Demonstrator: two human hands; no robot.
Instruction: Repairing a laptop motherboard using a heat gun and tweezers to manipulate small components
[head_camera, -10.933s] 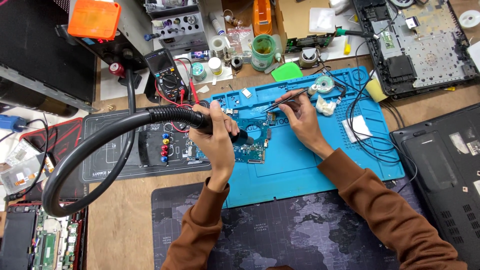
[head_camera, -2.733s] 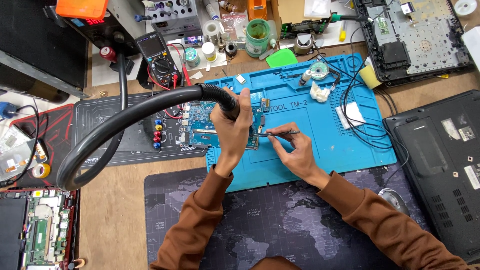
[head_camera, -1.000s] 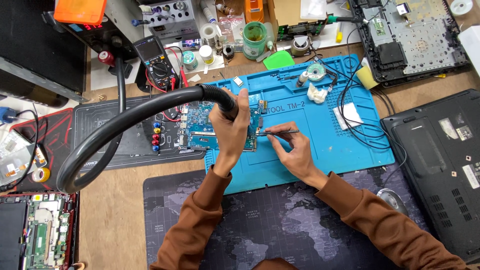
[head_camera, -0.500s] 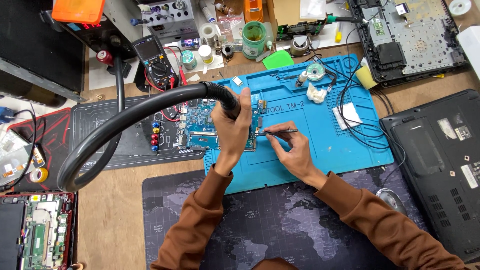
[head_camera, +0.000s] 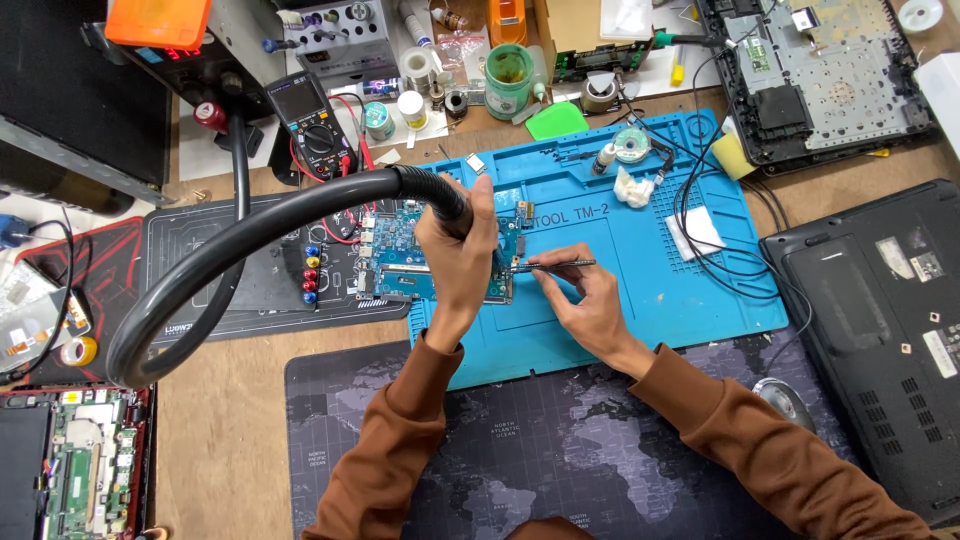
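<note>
A bright blue silicone work mat (head_camera: 640, 260) is laid on a wooden bench, and a blue-green printed circuit board (head_camera: 400, 262) rests across the mat's left edge, partly over a dark grey mat (head_camera: 200, 260) beside it. The left hand (head_camera: 458, 255) is closed around the nozzle end of a thick black corrugated hose (head_camera: 250, 230), which is held just above the board; the hose loops away to the left and up toward a black unit with an orange top (head_camera: 160, 25). The right hand (head_camera: 585, 300) is pinched around slim metal tweezers (head_camera: 553, 265), held level, with the tips brought to the board's right edge just beside the left hand. Both forearms are covered by brown sleeves. Behind the board, a black digital multimeter (head_camera: 310, 120) with red and black leads is seen. A green jar (head_camera: 508, 80) stands at the back of the bench. A closed dark laptop base (head_camera: 880, 320) lies at the right, and a dark world-map desk mat (head_camera: 560, 450) lies under the forearms.
</note>
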